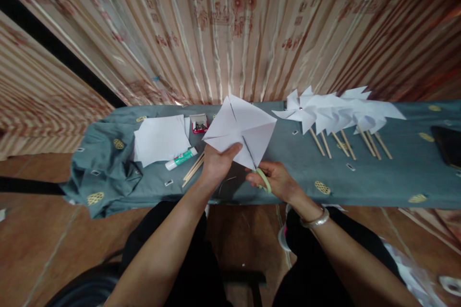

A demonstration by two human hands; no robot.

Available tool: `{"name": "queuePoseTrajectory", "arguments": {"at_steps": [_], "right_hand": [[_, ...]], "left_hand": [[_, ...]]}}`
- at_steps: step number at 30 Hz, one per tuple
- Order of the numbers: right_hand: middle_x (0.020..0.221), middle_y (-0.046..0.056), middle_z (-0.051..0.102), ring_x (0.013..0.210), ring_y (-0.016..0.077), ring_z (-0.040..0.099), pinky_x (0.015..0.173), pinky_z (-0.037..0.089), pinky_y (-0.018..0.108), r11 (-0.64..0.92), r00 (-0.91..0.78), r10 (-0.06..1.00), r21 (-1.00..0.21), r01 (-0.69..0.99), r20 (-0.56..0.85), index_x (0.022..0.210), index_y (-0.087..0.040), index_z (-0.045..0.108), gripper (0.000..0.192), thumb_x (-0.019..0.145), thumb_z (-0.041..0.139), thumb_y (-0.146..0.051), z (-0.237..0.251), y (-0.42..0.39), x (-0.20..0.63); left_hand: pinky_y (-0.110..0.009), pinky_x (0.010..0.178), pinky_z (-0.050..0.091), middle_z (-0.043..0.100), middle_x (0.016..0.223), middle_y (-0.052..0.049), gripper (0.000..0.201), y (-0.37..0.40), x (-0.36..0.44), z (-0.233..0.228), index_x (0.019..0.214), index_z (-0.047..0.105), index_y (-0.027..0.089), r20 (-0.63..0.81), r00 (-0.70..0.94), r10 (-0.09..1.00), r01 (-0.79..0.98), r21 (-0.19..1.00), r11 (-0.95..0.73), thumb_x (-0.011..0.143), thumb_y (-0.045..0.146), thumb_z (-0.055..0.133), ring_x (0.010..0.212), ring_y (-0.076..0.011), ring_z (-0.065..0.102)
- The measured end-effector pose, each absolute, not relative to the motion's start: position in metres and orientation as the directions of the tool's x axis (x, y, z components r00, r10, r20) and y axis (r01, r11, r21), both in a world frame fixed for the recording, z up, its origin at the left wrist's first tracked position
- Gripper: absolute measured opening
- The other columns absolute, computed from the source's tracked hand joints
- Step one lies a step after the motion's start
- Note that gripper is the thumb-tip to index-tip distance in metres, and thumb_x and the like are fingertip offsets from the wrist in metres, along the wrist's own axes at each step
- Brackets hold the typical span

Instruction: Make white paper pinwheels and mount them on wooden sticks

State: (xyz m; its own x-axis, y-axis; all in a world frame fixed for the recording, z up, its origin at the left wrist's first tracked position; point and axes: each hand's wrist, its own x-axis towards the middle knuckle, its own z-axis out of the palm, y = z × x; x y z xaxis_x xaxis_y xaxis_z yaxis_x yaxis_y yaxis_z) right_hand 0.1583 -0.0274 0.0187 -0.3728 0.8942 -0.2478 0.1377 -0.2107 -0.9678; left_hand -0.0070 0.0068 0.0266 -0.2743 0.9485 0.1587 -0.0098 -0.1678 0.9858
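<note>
A square sheet of white paper (257, 127) is held up over the cloth, with slits running in from its corners. My left hand (217, 160) pinches its near left edge, thumb on top. Around the light green handles of a pair of scissors (264, 181) my right hand (275, 180) is closed. The blades sit at the paper's near corner, along a slit; how far apart they are is hard to see. Thin wooden sticks (193, 170) lie beside my left wrist.
White paper pinwheels on sticks (334, 112) lie in a row at right. At left are stacked paper sheets (162, 139), a glue stick (181, 159) and a small red box of metal pins (199, 123). A dark object (446, 144) rests at the cloth's (374, 182) right end. Curtains (230, 48) hang behind.
</note>
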Motion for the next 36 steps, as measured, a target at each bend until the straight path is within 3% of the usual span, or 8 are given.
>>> {"name": "queuePoseTrajectory", "arguments": {"at_steps": [11,36], "right_hand": [[0.053,-0.003,0.059,0.050,0.0096,0.049,0.049,0.038,0.023,-0.274,-0.350,0.890,-0.957,0.099,-0.291,0.069,-0.017,0.066,0.050,0.049,0.085,-0.059,0.0239,-0.0276,0.1554],[0.051,-0.003,0.058,0.048,0.0098,0.049,0.047,0.037,0.024,-0.200,-0.356,0.905,-0.972,0.123,-0.231,0.062,-0.018,0.065,0.046,0.055,0.083,-0.060,0.0199,-0.0267,0.1565]], "left_hand": [[-0.041,0.088,0.058,0.075,0.095,-0.010,0.046,0.0057,-0.0089,0.0265,0.103,0.067,0.015,0.135,-0.263,0.955,-0.013,0.990,-0.143,0.061,0.028,0.079,0.095,-0.0275,0.070],[-0.037,0.084,0.056,0.075,0.090,-0.006,0.048,0.0038,-0.0085,0.0325,0.105,0.069,0.020,0.084,-0.280,0.956,-0.038,0.994,-0.099,0.059,0.025,0.080,0.094,-0.0279,0.069]]}}
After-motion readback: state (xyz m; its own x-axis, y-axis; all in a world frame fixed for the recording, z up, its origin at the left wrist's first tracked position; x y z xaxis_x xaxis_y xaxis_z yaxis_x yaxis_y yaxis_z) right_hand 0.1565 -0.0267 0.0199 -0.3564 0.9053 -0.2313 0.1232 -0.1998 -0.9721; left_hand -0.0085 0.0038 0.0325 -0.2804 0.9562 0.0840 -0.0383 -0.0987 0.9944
